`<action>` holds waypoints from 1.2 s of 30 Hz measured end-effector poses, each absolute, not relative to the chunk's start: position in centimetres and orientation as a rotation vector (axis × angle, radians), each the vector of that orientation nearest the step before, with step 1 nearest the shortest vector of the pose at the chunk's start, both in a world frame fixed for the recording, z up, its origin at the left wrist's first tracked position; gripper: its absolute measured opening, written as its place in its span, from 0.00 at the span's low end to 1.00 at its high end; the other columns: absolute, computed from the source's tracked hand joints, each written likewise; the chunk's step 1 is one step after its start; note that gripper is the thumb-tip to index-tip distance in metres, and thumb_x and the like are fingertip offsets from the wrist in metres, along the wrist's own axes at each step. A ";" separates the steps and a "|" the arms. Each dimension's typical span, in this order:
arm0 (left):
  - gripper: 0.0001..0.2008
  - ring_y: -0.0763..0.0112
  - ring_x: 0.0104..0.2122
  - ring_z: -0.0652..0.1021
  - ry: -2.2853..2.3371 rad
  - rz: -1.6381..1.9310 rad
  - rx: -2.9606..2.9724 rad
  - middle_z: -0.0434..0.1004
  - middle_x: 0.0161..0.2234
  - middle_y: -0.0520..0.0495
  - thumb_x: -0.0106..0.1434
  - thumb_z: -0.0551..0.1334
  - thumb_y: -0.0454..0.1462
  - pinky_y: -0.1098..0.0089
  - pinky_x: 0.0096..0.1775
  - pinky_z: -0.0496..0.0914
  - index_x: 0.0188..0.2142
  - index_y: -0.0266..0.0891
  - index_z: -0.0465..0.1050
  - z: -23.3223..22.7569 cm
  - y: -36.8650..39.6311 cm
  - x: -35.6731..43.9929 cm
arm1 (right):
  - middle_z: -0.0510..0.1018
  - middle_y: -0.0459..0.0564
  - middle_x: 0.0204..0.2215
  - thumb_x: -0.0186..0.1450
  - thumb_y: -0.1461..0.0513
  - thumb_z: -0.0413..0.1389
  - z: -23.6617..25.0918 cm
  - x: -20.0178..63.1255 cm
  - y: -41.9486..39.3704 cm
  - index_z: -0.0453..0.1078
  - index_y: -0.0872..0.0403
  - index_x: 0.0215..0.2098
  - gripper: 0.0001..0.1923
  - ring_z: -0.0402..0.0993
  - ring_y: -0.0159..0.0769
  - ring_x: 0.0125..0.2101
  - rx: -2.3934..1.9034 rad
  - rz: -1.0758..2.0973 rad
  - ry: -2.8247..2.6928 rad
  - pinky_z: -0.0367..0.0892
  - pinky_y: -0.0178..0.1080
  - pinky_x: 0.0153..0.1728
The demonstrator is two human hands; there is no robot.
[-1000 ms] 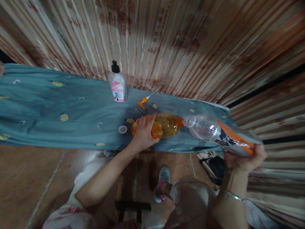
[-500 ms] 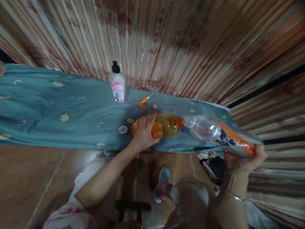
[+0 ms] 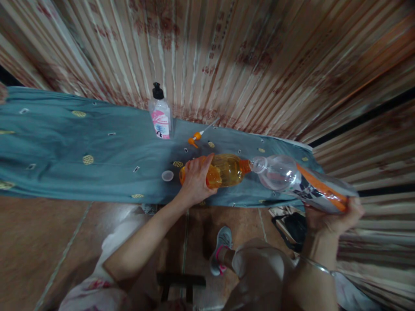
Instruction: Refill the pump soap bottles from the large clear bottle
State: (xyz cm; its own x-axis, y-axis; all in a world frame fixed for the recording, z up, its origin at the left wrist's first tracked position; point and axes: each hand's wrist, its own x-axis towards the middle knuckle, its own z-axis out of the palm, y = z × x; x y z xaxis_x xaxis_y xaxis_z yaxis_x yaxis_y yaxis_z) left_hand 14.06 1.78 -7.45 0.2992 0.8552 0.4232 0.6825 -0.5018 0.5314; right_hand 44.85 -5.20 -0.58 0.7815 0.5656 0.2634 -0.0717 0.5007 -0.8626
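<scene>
Left fingers [image 3: 195, 166] around glossy amber bottle [image 3: 228, 170]; right hand [image 3: 333, 219] around clear bottle [image 3: 304, 183]

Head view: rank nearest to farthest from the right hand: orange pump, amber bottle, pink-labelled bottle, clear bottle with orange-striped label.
1. Clear bottle: held in the right hand.
2. Amber bottle: to its left, gripped by the left hand.
3. Orange pump: on the cloth, behind the amber bottle.
4. Pink-labelled bottle: upright, farther left.
</scene>
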 end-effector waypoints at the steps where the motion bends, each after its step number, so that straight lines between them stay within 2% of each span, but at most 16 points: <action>1: 0.47 0.49 0.54 0.66 1.408 0.997 2.319 0.64 0.56 0.37 0.47 0.69 0.42 0.51 0.57 0.57 0.64 0.39 0.49 -7.4 1.8 14.1 | 0.75 0.47 0.31 0.44 0.49 0.55 -0.6 44.8 -5.2 0.68 0.54 0.28 0.20 0.75 0.41 0.36 -0.982 0.409 -0.565 0.67 0.35 0.22; 9: 0.49 0.49 0.54 0.66 1.409 0.984 2.310 0.64 0.56 0.38 0.46 0.70 0.41 0.51 0.57 0.57 0.64 0.40 0.48 -7.4 1.7 14.1 | 0.75 0.48 0.29 0.45 0.48 0.54 -0.7 44.8 -5.1 0.68 0.54 0.27 0.20 0.74 0.42 0.38 -0.978 0.402 -0.585 0.67 0.35 0.22; 16: 0.49 0.49 0.54 0.67 1.410 0.984 2.331 0.65 0.56 0.37 0.46 0.70 0.42 0.51 0.56 0.58 0.63 0.38 0.49 -7.3 1.8 14.1 | 0.74 0.47 0.29 0.46 0.48 0.54 -0.6 44.7 -5.3 0.68 0.54 0.25 0.19 0.75 0.40 0.36 -0.995 0.407 -0.630 0.68 0.35 0.23; 27: 0.48 0.48 0.54 0.67 1.409 0.992 2.331 0.64 0.56 0.37 0.47 0.69 0.42 0.51 0.57 0.58 0.64 0.39 0.48 -7.5 1.8 14.1 | 0.75 0.50 0.30 0.45 0.47 0.55 -1.0 45.2 -5.1 0.68 0.55 0.29 0.22 0.75 0.43 0.37 -0.984 0.391 -0.589 0.65 0.34 0.20; 36: 0.48 0.49 0.54 0.66 1.398 0.994 2.319 0.64 0.56 0.38 0.46 0.69 0.42 0.51 0.57 0.57 0.64 0.41 0.48 -7.4 1.8 14.1 | 0.75 0.49 0.30 0.44 0.48 0.56 -0.7 45.0 -5.2 0.67 0.55 0.27 0.20 0.75 0.42 0.37 -0.973 0.410 -0.593 0.69 0.36 0.24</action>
